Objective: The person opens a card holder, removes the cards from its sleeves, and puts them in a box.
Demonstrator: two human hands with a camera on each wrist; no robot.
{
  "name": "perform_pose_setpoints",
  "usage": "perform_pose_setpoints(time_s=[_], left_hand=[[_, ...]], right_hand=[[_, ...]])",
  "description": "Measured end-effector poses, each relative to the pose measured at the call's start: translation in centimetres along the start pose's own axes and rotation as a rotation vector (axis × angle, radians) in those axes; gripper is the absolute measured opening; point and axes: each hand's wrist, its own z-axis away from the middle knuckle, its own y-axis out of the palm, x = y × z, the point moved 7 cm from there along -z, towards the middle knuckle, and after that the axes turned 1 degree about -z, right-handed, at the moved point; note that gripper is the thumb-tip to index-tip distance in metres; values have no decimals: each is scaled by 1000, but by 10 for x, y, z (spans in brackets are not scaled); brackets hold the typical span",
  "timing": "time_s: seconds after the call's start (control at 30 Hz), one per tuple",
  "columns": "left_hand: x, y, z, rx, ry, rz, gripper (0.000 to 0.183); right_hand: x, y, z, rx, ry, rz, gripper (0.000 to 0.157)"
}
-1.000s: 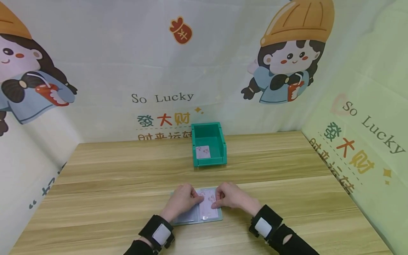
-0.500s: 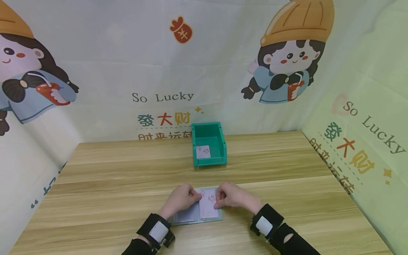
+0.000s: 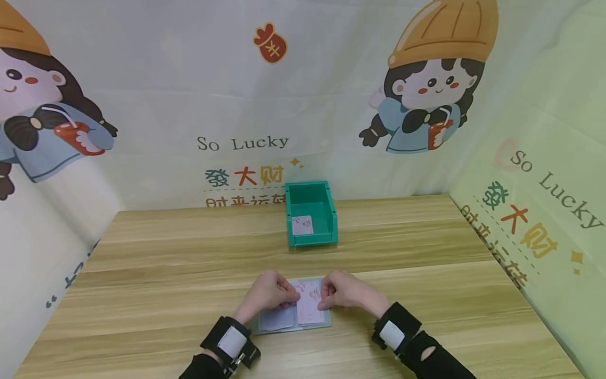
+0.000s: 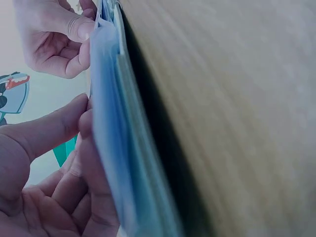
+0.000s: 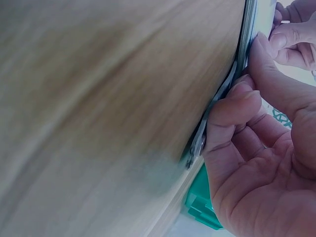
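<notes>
An open card album [image 3: 277, 319] with pale blue edges and clear sleeves lies on the table in the head view. Over its right page is a pale pink card [image 3: 310, 308] with a small floral print; whether it is inside the sleeve cannot be told. My left hand [image 3: 270, 291] pinches the card's left edge between thumb and index finger. At the opposite edge, my right hand [image 3: 344, 289] pinches the card with thumb and curled index finger. Both wrist views show the album's layered edge [image 4: 143, 163] side-on, with fingertips [image 5: 259, 54] against it.
Beyond the album stands a green open-front bin [image 3: 311, 241], with another pink printed card [image 3: 302, 225] inside at its left. A wooden table [image 3: 180, 263] lies under everything. Printed cloth walls [image 3: 156, 105] rise behind it and at both sides.
My left thumb has shifted slightly left along the card's edge, and the right thumb slightly right. A shiny patch at the card's lower end has gone. The bin has stayed put.
</notes>
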Motion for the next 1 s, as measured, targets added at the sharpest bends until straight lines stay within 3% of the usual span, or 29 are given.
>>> perform_pose_setpoints(time_s=[0.23,0.67,1.0], left_hand=[[0,-1,0,-24,-46,-17,15],[1,-3,-1,-64,-29,-50,21],[3,-9,0,-48,-57,-24,28]], right_hand=[[0,0,0,0,10,6,25],[1,-2,-4,11,-5,47,25],[2,-1,-4,16,-7,67,25]])
